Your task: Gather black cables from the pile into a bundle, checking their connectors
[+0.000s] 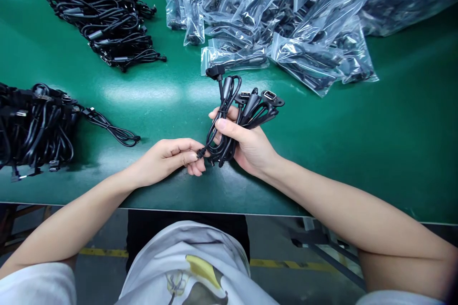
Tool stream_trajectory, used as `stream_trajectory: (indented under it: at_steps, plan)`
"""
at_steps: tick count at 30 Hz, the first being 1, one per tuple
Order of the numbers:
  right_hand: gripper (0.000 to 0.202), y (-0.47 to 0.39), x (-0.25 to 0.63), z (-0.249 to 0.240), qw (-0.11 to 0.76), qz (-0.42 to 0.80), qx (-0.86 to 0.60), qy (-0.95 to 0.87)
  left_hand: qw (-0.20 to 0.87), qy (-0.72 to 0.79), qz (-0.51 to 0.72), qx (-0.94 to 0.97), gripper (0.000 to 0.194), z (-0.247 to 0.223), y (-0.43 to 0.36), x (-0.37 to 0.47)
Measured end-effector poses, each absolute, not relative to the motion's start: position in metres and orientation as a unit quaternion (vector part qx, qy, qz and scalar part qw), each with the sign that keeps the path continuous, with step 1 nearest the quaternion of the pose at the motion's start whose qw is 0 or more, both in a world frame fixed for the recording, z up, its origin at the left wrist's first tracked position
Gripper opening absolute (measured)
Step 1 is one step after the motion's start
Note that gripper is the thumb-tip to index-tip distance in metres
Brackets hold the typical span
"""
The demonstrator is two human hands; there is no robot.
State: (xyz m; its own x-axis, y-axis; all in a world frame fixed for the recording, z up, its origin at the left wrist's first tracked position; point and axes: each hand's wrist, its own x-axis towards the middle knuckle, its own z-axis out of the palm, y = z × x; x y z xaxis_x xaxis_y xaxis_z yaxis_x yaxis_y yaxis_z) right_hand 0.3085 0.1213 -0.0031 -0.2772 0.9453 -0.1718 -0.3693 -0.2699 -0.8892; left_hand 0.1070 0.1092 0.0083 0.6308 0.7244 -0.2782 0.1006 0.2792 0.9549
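Note:
Several coiled black cables [225, 105] are bunched in my right hand [246, 143], whose thumb lies across the front coil and whose fingers wrap behind. Oblong connectors with metal sockets stick up from the top of the bunch. My left hand [179, 157] is just left of it, pinching a small black plug [201, 153] at the lower end of the front cable between thumb and forefinger. Both hands are over the green table [161, 109], near its front edge.
Clear bags [250, 14] with black cables inside fill the back middle and right. A long pile of coiled cables [103, 14] lies at the back left, another pile [39, 124] at the left, with a single coiled cable [112, 128] beside it.

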Motion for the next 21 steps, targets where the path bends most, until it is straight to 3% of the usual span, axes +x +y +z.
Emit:
stream_trajectory:
  at_steps: [12, 17, 19, 21]
  plan:
    - [0.021, 0.123, 0.305, -0.012, 0.47, 0.746, -0.38, -0.279, 0.721, 0.374, 0.218, 0.542, 0.034, 0.006, 0.11, 0.105]
    - [0.024, 0.125, 0.308, -0.005, 0.454, 0.782, -0.357, -0.234, 0.702, 0.362, 0.162, 0.592, 0.027, 0.01, 0.107, 0.108]
    - [0.028, 0.128, 0.311, -0.001, 0.438, 0.793, -0.358, -0.226, 0.642, 0.376, 0.137, 0.654, 0.025, 0.014, 0.107, 0.104]
    - [0.028, 0.132, 0.314, 0.0, 0.44, 0.791, -0.356, -0.234, 0.465, 0.491, 0.152, 0.721, 0.027, 0.018, 0.108, 0.092]
